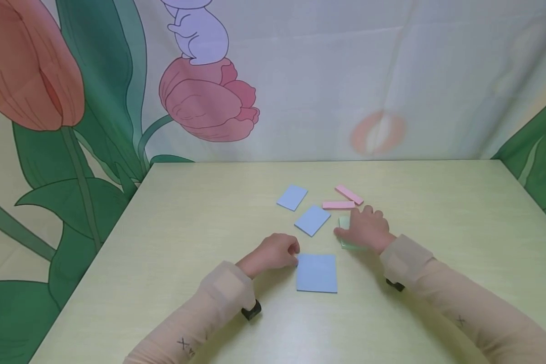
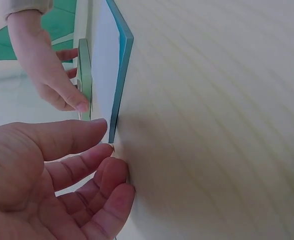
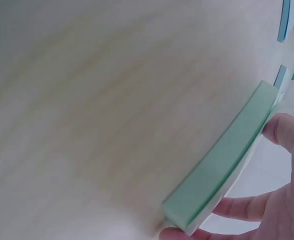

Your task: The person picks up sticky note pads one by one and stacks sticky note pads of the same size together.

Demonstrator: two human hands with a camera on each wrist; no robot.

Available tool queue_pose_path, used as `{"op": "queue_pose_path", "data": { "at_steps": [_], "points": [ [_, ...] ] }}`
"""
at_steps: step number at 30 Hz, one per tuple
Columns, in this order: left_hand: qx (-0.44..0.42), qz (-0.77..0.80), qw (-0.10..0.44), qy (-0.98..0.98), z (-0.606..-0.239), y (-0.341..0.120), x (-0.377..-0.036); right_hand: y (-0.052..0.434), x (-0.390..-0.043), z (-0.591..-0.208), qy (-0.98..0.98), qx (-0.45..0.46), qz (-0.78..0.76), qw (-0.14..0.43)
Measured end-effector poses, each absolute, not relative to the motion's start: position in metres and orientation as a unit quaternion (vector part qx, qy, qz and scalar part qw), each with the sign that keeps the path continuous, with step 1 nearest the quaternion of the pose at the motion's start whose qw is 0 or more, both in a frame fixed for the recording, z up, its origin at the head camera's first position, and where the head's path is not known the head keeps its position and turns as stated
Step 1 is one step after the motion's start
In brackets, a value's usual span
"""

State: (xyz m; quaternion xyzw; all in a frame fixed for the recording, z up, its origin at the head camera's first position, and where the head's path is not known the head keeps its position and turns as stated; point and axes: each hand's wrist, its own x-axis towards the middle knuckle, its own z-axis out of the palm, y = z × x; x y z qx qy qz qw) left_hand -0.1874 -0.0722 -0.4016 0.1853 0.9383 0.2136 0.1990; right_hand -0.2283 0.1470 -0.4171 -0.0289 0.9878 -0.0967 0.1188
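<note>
Head view: the left hand (image 1: 275, 253) rests on the table (image 1: 173, 237) with fingers loosely curled, fingertips at the upper left corner of the large blue pad (image 1: 317, 273). Left wrist view: the thumb and fingers (image 2: 94, 160) sit at the pad's corner (image 2: 121, 75); whether they pinch it cannot be told.

The right hand (image 1: 366, 227) lies over the green pad (image 1: 345, 225), at 1 o'clock from the large blue pad. Right wrist view: the thumb and fingers (image 3: 287, 132) curl around the edges of the green pad (image 3: 222, 165), gripping it; the pad lies flat on the table.

Two smaller blue pads lie on the table: one (image 1: 312, 220) at 12 o'clock from the large pad, just left of the right hand; the other (image 1: 292, 197) farther back, at 11 o'clock.

Two pink bars lie behind the right hand: one (image 1: 338, 205) just beyond the fingertips, one (image 1: 349, 194) angled at 12 o'clock from it.
</note>
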Motion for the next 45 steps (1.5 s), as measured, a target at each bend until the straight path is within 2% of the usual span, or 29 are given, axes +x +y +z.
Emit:
{"op": "queue_pose_path", "data": {
  "at_steps": [10, 31, 45],
  "points": [
    [0.194, 0.199, 0.190, 0.942, -0.408, -0.071, -0.189, 0.146, -0.230, -0.413, 0.986, -0.032, -0.090, 0.135],
    [0.196, 0.190, 0.173, 0.946, -0.412, -0.070, -0.189, 0.143, -0.235, -0.414, 0.990, -0.032, -0.080, 0.110],
    [0.199, 0.188, 0.168, 0.947, -0.413, -0.071, -0.190, 0.131, -0.224, -0.405, 0.986, -0.045, -0.101, 0.122]
  ]
}}
